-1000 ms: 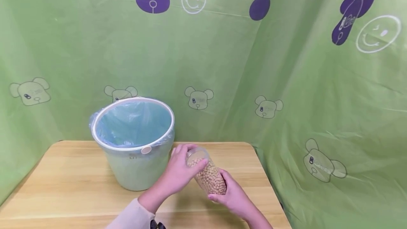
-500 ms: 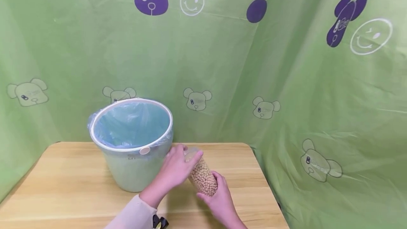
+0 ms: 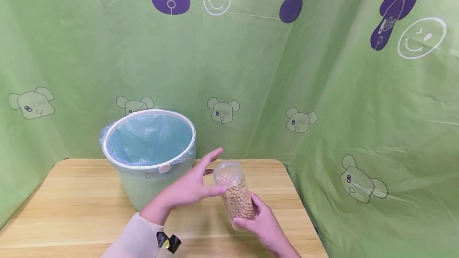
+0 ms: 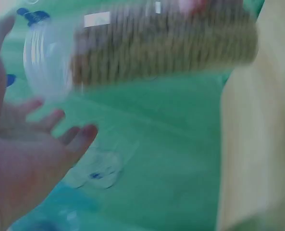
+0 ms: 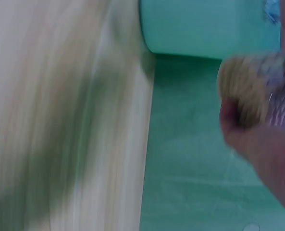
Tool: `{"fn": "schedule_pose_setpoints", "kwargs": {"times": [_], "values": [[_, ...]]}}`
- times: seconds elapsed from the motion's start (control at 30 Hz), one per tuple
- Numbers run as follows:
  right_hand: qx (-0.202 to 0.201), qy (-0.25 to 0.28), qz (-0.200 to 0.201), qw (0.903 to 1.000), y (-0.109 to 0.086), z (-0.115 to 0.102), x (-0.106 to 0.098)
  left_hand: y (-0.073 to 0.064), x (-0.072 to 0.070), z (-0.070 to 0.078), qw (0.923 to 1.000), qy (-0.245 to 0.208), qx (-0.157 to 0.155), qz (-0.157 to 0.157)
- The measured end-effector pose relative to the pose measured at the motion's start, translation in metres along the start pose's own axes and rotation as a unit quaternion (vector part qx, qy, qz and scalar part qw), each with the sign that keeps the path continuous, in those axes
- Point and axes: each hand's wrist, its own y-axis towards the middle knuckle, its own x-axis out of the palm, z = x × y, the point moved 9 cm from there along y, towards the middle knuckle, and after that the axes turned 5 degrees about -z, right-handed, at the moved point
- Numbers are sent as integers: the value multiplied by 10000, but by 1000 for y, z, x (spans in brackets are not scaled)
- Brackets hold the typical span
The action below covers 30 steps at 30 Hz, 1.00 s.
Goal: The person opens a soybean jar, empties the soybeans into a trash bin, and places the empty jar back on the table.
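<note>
A clear plastic jar [image 3: 239, 200], mostly filled with small round tan beans or pellets, is held tilted above the table, its clear top toward the bin. My right hand [image 3: 264, 223] grips it around the lower end. In the right wrist view the fingers of that hand curl about the jar's base [image 5: 243, 89], somewhat blurred. My left hand [image 3: 188, 186] is spread beside the jar's top, its thumb overlapping the side in the head view. From the left wrist, the loose fingers [image 4: 82, 139] lie apart from the transparent end of the jar [image 4: 156, 45].
A pale green bin [image 3: 140, 190] with a white rim and blue plastic liner [image 3: 148, 138] stands left of the hands. The light wooden table [image 3: 79, 210] ends at a green patterned curtain [image 3: 251, 59] behind and to the right.
My left hand has come off the jar's top, its fingers spreading. The jar shifted slightly left with both hands, then back right in my right hand.
</note>
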Motion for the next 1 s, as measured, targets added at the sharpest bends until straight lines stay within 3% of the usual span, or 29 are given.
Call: {"fn": "schedule_pose_setpoints", "kwargs": {"times": [0.1, 0.2, 0.33, 0.43, 0.5, 0.6, 0.7, 0.87, 1.0], "values": [[-142, 423, -718, 9964, -6, -5, -1, -7, -4, 21, 9955, 625, 407, -582], [-447, 762, -1494, 9848, -13, -10, 0, -14, -2, 43, 9837, 1109, 789, -1174], [-749, 1302, -2578, 9544, -24, -14, 6, -21, 11, 69, 9585, 1668, 1348, -1877], [-817, 1623, -3278, 9271, -30, -13, 15, -25, 21, 81, 9399, 1980, 1674, -2221], [-890, 1751, -3612, 9116, -33, -13, 21, -27, 25, 86, 9327, 2038, 1837, -2339], [-1000, 1828, -3831, 8999, -35, -11, 26, -27, 27, 88, 9296, 2010, 1941, -2403], [-963, 1801, -3759, 9039, -34, -5, 28, -25, 25, 83, 9376, 1926, 1748, -2306], [-892, 1669, -3366, 9224, -29, 4, 27, -18, 18, 67, 9589, 1887, 1014, -1858], [-783, 1495, -2906, 9418, -24, 11, 26, -14, 15, 54, 9646, 2277, 390, -1272]]}}
